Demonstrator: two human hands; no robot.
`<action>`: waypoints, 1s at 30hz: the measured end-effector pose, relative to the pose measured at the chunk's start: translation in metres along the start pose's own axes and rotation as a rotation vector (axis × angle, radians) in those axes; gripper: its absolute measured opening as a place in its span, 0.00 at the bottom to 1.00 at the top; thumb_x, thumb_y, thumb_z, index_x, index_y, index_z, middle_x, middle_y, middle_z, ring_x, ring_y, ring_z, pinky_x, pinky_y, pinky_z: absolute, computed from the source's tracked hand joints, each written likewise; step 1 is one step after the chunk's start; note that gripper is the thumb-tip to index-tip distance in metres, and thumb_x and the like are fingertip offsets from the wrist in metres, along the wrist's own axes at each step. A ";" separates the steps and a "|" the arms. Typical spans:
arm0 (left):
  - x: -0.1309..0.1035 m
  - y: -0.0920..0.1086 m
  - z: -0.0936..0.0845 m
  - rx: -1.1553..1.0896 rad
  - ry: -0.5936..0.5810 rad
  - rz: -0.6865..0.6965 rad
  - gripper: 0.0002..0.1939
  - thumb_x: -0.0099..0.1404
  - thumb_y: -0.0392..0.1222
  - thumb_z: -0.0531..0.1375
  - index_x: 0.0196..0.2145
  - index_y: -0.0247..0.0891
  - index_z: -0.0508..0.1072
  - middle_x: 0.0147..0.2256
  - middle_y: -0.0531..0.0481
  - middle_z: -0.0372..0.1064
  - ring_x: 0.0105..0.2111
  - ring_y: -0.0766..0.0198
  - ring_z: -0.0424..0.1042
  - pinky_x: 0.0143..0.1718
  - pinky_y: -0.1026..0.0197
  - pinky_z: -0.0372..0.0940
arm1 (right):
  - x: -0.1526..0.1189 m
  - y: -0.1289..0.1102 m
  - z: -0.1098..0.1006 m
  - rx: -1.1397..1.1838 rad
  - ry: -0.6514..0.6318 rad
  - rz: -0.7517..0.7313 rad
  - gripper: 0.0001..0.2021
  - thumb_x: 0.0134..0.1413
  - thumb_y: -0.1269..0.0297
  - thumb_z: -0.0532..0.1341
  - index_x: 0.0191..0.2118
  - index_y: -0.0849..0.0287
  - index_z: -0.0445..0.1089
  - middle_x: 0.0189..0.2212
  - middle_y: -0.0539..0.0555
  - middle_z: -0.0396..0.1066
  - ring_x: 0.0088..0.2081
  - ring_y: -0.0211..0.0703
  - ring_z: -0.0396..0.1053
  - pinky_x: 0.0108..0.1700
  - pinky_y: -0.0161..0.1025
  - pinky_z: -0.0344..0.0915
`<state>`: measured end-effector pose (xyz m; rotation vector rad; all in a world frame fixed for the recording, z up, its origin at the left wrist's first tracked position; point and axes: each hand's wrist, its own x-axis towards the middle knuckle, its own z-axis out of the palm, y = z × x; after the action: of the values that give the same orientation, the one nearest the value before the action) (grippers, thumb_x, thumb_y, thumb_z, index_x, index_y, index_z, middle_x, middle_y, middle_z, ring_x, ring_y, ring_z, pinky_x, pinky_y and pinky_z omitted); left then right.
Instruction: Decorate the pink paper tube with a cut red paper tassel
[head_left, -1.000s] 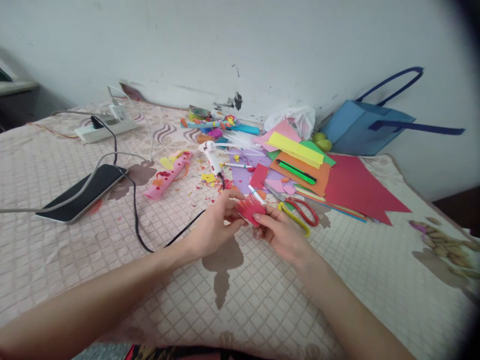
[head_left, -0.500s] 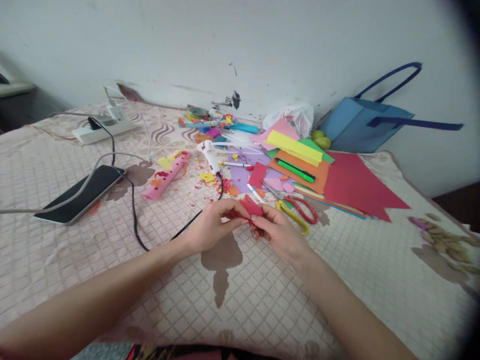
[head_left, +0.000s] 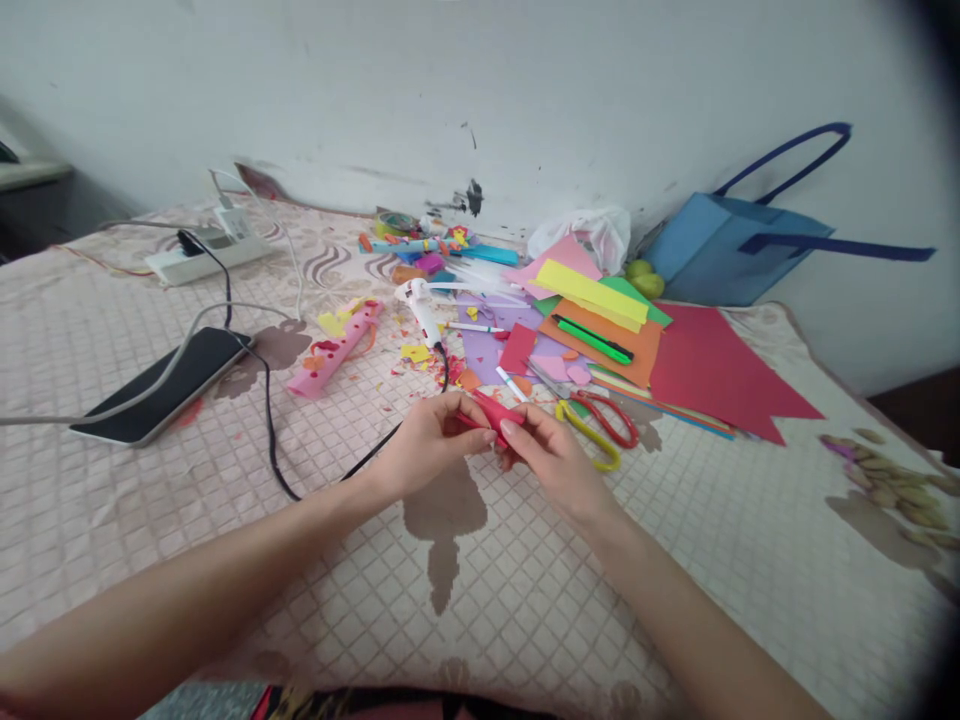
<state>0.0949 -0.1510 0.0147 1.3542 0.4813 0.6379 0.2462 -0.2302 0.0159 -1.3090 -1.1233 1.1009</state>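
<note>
both hands pinching red paper roll (head_left: pixel 499 412) mid-table, left hand (head_left: pixel 429 447) at its 9 o'clock end, right hand (head_left: pixel 553 462) at 3; loose pinch probably lets it unroll, glue gun cord (head_left: pixel 270 440) at 9 could snag wrist

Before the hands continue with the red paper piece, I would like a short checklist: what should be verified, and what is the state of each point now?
1. Both hands hold the red paper piece: ok; left hand and right hand pinch it between their fingers.
2. Piece is lifted off the bedcover: cannot tell.
3. Scissors lie apart from the hands: ok, just right of the right hand.
4. Glue gun is away from the fingers: ok, it lies farther back.
5. Black cable is free of the left wrist: cannot tell; it passes close beside it.
6. Whether the glue gun is hot: cannot tell.
</note>
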 end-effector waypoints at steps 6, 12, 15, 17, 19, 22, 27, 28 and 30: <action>0.000 0.005 0.004 -0.046 0.098 -0.060 0.13 0.53 0.37 0.66 0.32 0.34 0.64 0.30 0.51 0.70 0.28 0.68 0.72 0.33 0.63 0.67 | 0.001 -0.001 0.002 -0.021 0.009 -0.022 0.09 0.50 0.58 0.63 0.33 0.56 0.67 0.25 0.47 0.68 0.25 0.35 0.65 0.28 0.36 0.64; -0.001 0.003 0.005 -0.109 0.141 -0.088 0.23 0.53 0.36 0.66 0.42 0.37 0.58 0.31 0.51 0.72 0.28 0.66 0.73 0.31 0.62 0.67 | 0.001 -0.005 0.002 -0.057 0.051 -0.029 0.08 0.51 0.59 0.62 0.31 0.57 0.66 0.23 0.47 0.66 0.23 0.35 0.65 0.27 0.35 0.64; -0.002 0.002 0.005 -0.126 0.126 -0.116 0.28 0.51 0.37 0.68 0.45 0.36 0.58 0.32 0.50 0.73 0.29 0.65 0.73 0.31 0.62 0.67 | 0.001 -0.006 0.002 -0.065 0.053 -0.020 0.08 0.50 0.58 0.63 0.31 0.57 0.66 0.23 0.47 0.67 0.23 0.35 0.65 0.26 0.35 0.64; -0.002 0.002 0.005 -0.145 0.119 -0.141 0.28 0.51 0.38 0.68 0.45 0.36 0.60 0.33 0.49 0.73 0.29 0.66 0.73 0.32 0.61 0.67 | 0.001 -0.006 0.001 -0.069 0.049 -0.010 0.09 0.50 0.58 0.63 0.32 0.57 0.66 0.23 0.47 0.67 0.23 0.35 0.65 0.26 0.35 0.64; -0.002 0.002 0.006 -0.154 0.126 -0.157 0.26 0.51 0.38 0.68 0.44 0.35 0.61 0.33 0.49 0.73 0.29 0.66 0.73 0.33 0.61 0.68 | 0.001 -0.005 0.001 -0.073 0.047 -0.020 0.09 0.51 0.57 0.62 0.32 0.57 0.66 0.23 0.47 0.66 0.23 0.35 0.65 0.26 0.35 0.64; -0.002 0.005 0.008 -0.155 0.159 -0.168 0.22 0.51 0.38 0.68 0.41 0.34 0.62 0.31 0.50 0.72 0.28 0.67 0.72 0.32 0.62 0.67 | 0.000 -0.004 0.001 -0.055 0.031 -0.040 0.09 0.52 0.58 0.62 0.31 0.57 0.66 0.24 0.48 0.66 0.24 0.36 0.65 0.27 0.35 0.64; -0.002 0.006 0.009 -0.176 0.160 -0.176 0.18 0.51 0.36 0.67 0.37 0.33 0.64 0.30 0.51 0.71 0.27 0.69 0.71 0.32 0.64 0.66 | 0.000 -0.004 0.002 -0.056 0.038 -0.032 0.08 0.50 0.59 0.63 0.31 0.57 0.65 0.24 0.47 0.66 0.25 0.35 0.64 0.28 0.35 0.63; -0.002 0.005 0.009 -0.181 0.149 -0.175 0.17 0.51 0.36 0.67 0.36 0.33 0.65 0.30 0.50 0.71 0.28 0.68 0.71 0.33 0.63 0.66 | 0.000 -0.005 0.003 -0.065 0.044 -0.032 0.08 0.50 0.59 0.63 0.31 0.57 0.65 0.24 0.47 0.65 0.24 0.35 0.64 0.27 0.35 0.63; -0.001 0.002 0.008 -0.187 0.125 -0.171 0.17 0.50 0.36 0.67 0.36 0.32 0.66 0.31 0.49 0.72 0.30 0.68 0.72 0.34 0.63 0.66 | 0.001 -0.006 0.003 -0.079 0.054 -0.030 0.08 0.51 0.60 0.63 0.31 0.57 0.65 0.23 0.47 0.65 0.24 0.35 0.64 0.27 0.35 0.63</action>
<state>0.0986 -0.1574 0.0175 1.0887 0.6158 0.6128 0.2436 -0.2290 0.0215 -1.3707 -1.1531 1.0025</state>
